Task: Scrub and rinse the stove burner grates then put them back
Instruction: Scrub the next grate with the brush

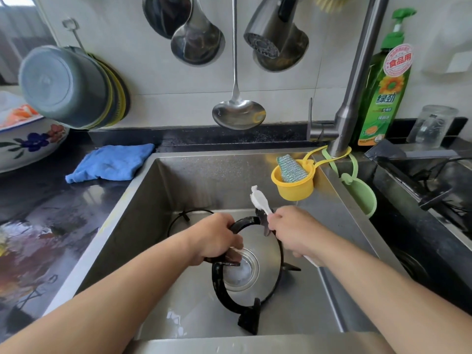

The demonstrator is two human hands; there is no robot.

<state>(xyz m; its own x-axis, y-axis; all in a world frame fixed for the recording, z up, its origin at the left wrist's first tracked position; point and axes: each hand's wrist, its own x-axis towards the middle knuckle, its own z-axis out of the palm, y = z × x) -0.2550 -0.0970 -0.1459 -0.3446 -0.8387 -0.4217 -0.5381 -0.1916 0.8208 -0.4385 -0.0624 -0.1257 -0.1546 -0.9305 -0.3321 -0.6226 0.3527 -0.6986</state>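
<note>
Black iron grate (222,290) stands tilted over the sink (178,180) drain, lower centre; left hand (217,238) grips its ring, right hand (293,231) clamps the toothbrush (260,200). Wet metal may slip and bang the basin

You have a crumpled blue cloth (109,163) on the black counter (38,200), a green dish-soap bottle (383,98) by the steel faucet (355,80), steel ladles (238,113) hanging

Bright daylight, glare on wet counter (38,226), edges warped
</note>
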